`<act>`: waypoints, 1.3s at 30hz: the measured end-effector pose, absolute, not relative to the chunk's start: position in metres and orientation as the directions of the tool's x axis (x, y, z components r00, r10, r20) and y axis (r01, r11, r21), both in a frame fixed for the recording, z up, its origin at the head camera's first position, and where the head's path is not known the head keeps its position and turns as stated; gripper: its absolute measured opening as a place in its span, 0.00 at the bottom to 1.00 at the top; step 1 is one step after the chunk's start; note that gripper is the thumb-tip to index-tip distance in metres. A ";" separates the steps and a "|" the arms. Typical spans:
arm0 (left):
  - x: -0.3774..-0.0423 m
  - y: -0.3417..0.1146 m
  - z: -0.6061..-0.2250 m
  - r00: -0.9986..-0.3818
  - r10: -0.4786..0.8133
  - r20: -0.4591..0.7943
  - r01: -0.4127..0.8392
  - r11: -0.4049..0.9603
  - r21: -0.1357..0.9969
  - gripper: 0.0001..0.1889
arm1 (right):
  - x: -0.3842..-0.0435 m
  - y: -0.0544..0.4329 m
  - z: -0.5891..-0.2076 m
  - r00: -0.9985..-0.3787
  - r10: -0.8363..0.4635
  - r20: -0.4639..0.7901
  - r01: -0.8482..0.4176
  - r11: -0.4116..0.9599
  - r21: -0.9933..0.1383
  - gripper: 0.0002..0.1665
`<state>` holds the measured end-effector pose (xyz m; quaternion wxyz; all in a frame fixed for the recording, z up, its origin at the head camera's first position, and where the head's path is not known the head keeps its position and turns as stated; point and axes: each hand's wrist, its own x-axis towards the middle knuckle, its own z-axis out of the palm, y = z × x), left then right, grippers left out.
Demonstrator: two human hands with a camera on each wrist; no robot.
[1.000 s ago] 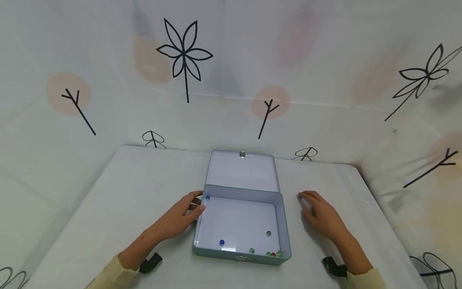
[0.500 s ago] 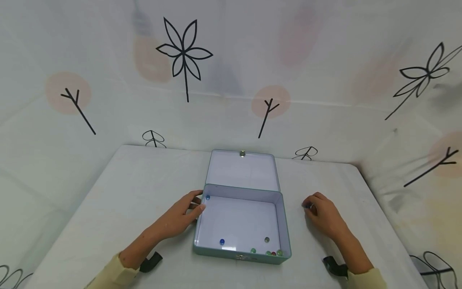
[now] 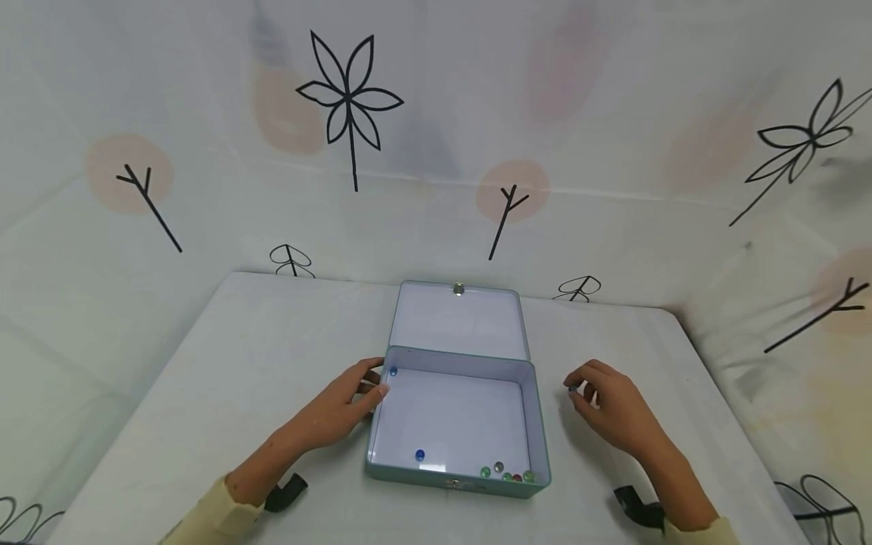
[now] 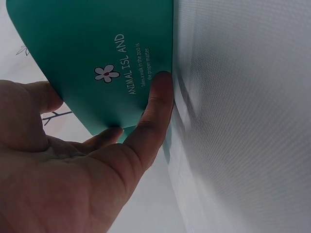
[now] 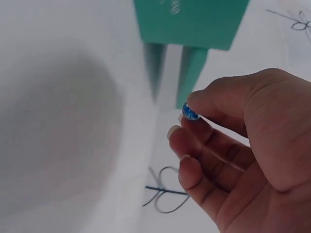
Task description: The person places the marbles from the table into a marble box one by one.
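A green tin box (image 3: 415,474) stands on the table with its lid (image 3: 459,325) folded back and its pale inside showing. My left hand (image 3: 338,409) rests against the box's left side, fingers along the outer wall and thumb at the rim. In the left wrist view, the fingertips (image 4: 162,85) touch the printed green wall (image 4: 82,43). Right of the box, my right hand (image 3: 613,409) pinches a blue marble (image 5: 191,111) between thumb and finger, above the table. Inside lie blue marbles (image 3: 419,455), a grey one (image 3: 499,467), green ones (image 3: 485,471) and a red one (image 3: 517,478).
A white cloth covers the table (image 3: 272,341). Behind it hangs a pale curtain (image 3: 422,227) with black plant drawings. A metal clasp (image 3: 459,289) sits on the lid's far edge. Each wrist wears a black strap mount (image 3: 286,493).
My right hand has picked up the blue marble, drawn it nearer, then shifted slightly toward the box. The grey marble has rolled to the front wall; a green one has shifted right. My left hand stays put.
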<state>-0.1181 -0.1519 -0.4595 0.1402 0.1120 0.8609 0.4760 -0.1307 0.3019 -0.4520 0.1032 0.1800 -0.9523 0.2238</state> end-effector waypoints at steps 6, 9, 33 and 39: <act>-0.118 -0.152 -0.459 -0.936 0.326 -0.134 0.064 0.532 0.845 0.35 | -0.120 0.289 -0.434 -0.872 -0.358 0.335 -0.475 0.786 -0.396 0.21; -0.117 -0.152 -0.459 -0.935 0.328 -0.133 0.067 0.533 0.843 0.35 | -0.114 0.282 -0.427 -0.854 -0.379 0.356 -0.505 0.768 -0.394 0.24; -0.118 -0.152 -0.457 -0.937 0.322 -0.135 0.062 0.534 0.843 0.35 | -0.073 0.235 -0.400 -0.742 -0.533 0.405 -0.670 0.610 -0.424 0.30; -0.118 -0.152 -0.457 -0.936 0.324 -0.136 0.063 0.534 0.843 0.35 | -0.068 0.229 -0.401 -0.720 -0.572 0.393 -0.693 0.580 -0.428 0.29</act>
